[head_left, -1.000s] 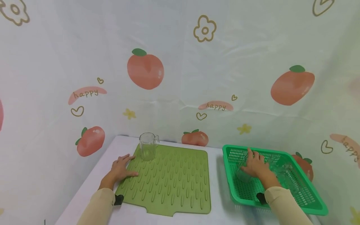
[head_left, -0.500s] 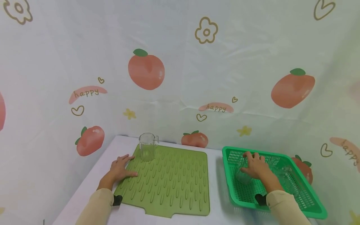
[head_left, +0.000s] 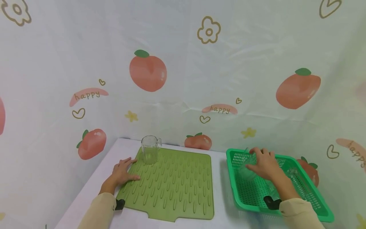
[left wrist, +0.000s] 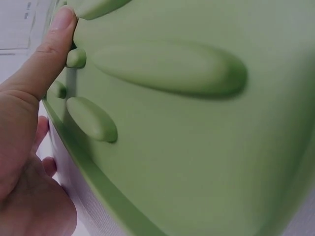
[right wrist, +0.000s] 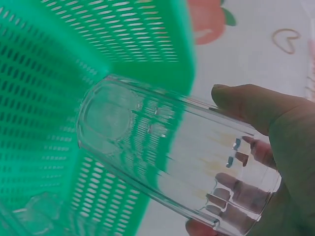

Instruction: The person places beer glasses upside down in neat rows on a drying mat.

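Fruit-print backdrop (head_left: 183, 73) behind; clear glass (right wrist: 147, 128) gripped in right hand (head_left: 265, 164), tilted.

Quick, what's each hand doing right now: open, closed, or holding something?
Left hand: open, resting at the edge of the green mat.
Right hand: closed around a clear glass.

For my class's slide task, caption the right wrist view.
A right hand grips a clear glass with its fingers, green basket behind.

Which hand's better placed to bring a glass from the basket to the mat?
Right, I'd say: the right hand grips a glass at the basket. The left hand rests at the mat's edge farther from the basket.
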### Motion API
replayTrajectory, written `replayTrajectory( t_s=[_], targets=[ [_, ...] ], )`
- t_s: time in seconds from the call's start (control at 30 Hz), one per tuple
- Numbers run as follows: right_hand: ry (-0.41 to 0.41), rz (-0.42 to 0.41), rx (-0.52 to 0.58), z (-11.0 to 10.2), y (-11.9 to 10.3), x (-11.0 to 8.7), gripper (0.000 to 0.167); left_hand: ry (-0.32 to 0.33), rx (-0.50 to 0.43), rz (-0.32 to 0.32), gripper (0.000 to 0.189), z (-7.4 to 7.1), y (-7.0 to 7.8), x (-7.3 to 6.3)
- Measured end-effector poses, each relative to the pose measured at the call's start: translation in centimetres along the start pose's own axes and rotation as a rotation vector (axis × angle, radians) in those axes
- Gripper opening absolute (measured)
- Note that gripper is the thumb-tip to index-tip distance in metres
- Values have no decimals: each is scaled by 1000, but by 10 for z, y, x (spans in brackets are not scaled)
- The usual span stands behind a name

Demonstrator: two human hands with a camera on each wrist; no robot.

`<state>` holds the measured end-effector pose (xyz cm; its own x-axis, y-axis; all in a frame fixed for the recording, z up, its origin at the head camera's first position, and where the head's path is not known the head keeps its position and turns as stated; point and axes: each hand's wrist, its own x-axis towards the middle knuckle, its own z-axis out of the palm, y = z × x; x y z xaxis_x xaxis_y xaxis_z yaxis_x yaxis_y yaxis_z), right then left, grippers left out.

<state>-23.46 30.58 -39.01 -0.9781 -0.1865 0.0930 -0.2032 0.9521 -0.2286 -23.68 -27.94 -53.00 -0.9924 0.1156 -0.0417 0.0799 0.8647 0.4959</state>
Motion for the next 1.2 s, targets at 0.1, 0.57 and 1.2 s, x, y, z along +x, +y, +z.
replayTrajectory(
  t_s=[0.1, 0.57, 1.2],
  targets=[
    [21, 2, 27, -10, -6, -2, 59, 1, -4, 0, 96, 1, 0, 1],
    [306, -168, 219, -19, -28, 0, 54, 0, -2, -3, 96, 4, -3, 1],
    [394, -65, 650, 39, -66, 7, 57, -12, -29, -22, 97, 2, -6, 1]
  ],
)
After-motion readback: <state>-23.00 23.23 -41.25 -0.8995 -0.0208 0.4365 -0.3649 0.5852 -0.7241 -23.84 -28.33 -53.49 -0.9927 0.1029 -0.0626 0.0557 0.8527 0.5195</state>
